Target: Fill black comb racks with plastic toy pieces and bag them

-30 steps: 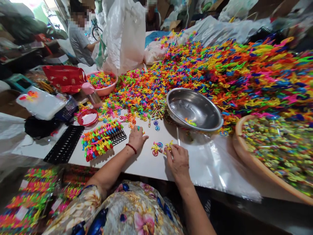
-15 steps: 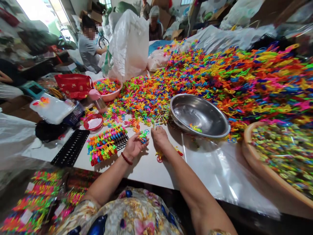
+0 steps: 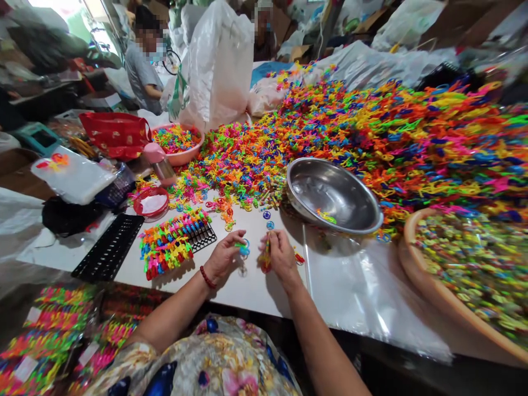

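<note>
My left hand [image 3: 225, 257], with a red bead bracelet at its wrist, pinches a small blue-green plastic toy [image 3: 243, 247] with wheel-like rings. Opposite it, my right hand [image 3: 284, 258] has its fingers pressed together; what they hold is blurred. Yellow and red plastic pieces [image 3: 264, 263] show just below its fingertips. Two loose blue wheels [image 3: 267, 215] lie on the white table [image 3: 247, 294] beyond this hand. On my left, rows of colourful small toys [image 3: 173, 242] are set in a black perforated rack [image 3: 204, 236].
A steel basin [image 3: 336, 192] with a few pieces stands ahead right, before a large heap of plastic parts [image 3: 350, 132]. An orange tub [image 3: 416, 242] is at the right edge. A red basket [image 3: 151, 202] and black rack [image 3: 108, 247] are left. A co-worker [image 3: 142, 66] sits beyond.
Both hands have moved nearer to me. My right hand has drawn back from the far pieces, uncovering blue wheels on the table. The view has shifted slightly.
</note>
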The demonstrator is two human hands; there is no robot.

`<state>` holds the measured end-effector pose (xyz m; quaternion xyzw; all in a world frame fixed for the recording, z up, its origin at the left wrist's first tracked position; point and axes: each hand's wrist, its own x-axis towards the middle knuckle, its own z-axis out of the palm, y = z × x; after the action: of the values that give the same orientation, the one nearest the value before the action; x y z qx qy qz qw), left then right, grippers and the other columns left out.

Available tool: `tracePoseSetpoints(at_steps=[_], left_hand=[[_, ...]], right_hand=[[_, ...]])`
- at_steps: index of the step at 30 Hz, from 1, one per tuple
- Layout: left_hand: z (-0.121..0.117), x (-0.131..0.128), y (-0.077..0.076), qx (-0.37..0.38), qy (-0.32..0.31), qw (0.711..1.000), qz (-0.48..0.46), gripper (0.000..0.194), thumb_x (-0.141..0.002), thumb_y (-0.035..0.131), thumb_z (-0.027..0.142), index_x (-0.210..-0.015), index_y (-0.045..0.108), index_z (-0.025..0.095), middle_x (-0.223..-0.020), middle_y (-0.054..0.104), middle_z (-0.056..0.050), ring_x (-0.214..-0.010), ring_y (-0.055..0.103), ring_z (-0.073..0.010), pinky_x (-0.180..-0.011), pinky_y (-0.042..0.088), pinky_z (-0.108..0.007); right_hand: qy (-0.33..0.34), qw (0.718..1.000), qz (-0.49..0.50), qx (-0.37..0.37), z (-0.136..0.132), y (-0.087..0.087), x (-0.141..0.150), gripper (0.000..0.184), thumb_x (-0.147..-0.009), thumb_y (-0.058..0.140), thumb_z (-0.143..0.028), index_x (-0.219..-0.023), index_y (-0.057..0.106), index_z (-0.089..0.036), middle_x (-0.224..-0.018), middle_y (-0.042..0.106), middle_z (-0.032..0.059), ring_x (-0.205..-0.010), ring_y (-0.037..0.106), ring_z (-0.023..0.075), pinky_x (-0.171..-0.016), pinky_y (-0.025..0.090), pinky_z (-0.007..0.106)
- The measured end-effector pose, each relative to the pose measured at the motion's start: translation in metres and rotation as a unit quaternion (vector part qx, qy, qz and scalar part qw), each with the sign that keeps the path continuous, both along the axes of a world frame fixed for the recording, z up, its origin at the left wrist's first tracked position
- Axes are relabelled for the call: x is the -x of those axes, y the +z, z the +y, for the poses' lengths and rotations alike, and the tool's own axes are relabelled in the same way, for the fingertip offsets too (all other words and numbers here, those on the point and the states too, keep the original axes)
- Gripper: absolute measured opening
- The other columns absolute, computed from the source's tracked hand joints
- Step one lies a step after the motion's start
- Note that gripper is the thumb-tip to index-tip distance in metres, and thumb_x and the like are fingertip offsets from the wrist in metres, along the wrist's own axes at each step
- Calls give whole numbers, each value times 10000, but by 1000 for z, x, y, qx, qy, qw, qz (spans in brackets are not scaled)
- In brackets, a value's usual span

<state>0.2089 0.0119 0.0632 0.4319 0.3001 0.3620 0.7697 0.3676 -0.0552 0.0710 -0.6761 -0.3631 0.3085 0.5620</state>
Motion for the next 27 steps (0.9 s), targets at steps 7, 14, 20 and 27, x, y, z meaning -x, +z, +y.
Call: tracePoseSetpoints(at_steps=[7, 14, 20, 27], left_hand=[[-8, -9, -3, -140, -12, 989, 38, 174, -696, 783, 270, -855, 762, 204, -1131, 610, -86, -1083, 576, -220, -971, 452, -342], [-35, -19, 1, 12, 100, 994, 42, 409, -858, 620, 499, -1129, 613, 192, -1057, 652, -90, -905, 628, -168, -797, 490, -290], [-35, -20, -9, -11, 97, 991, 90, 366, -743, 741, 499, -816, 604, 168, -779, 584, 13, -708, 519, -102, -683, 432, -225], [-33, -17, -2, 67, 91, 992, 55, 450, -726, 755, 467, -1019, 552, 191, -748, 572, 36, -626, 512, -88, -591, 407, -212]], right_hand=[[27, 999, -35, 2, -39, -6, 36, 373, -829, 613, -563, -945, 632, -208, -691, 593, -10, -594, 548, 149, -524, 441, 255], [-22, 999, -49, -12, -39, -14, 45, 308, -851, 618, -474, -979, 620, -193, -791, 648, 14, -657, 577, 155, -599, 455, 266], [77, 991, -111, -19, -46, -8, 47, 293, -919, 535, -388, -1104, 669, -204, -983, 703, 72, -888, 645, 207, -819, 509, 343], [27, 994, -97, -39, -46, -15, 35, 336, -919, 549, -404, -1162, 667, -205, -1008, 689, 87, -907, 640, 206, -833, 524, 364]])
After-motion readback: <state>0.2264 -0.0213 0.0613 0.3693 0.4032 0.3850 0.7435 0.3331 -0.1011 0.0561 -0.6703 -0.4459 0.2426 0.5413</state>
